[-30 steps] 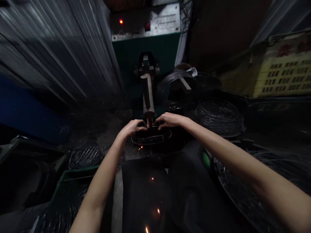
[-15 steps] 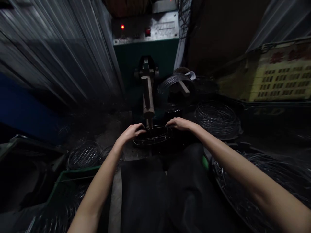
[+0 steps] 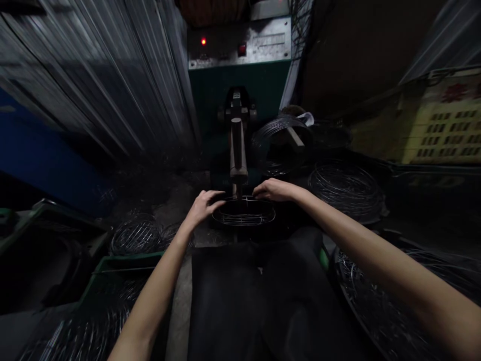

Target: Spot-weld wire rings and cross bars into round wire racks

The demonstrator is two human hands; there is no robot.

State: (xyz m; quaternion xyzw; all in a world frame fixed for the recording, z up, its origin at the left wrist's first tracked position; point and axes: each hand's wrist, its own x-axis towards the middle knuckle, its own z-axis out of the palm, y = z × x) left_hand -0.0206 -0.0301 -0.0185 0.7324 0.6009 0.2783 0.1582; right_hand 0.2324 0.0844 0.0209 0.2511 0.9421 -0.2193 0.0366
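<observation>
A wire basket [image 3: 244, 221] with an oval rim and thin cross wires sits below the arm of a green machine [image 3: 239, 150]. The arm's lower tip reaches the basket's far rim. At the basket's left end is my left hand [image 3: 203, 208], thumb and forefinger spread apart around the rim's corner; whether they touch the wire is hard to tell. My right hand [image 3: 273, 190] has its fingers bent together at the far rim, right of the tip, pinching the wire there. Darkness hides the basket's underside.
Coils of wire [image 3: 343, 188] lie to the right, near a yellow crate [image 3: 447, 133]. A round tub [image 3: 343, 286] of wire pieces stands beside my right leg. On the left are round wire racks [image 3: 137, 234] and a green crate [image 3: 93, 276]. A red lamp [image 3: 203, 41] glows on the machine.
The basket has turned so its long side faces me. My left hand's fingers have spread, and my right hand has shifted inward along the rim. The view has swung slightly left.
</observation>
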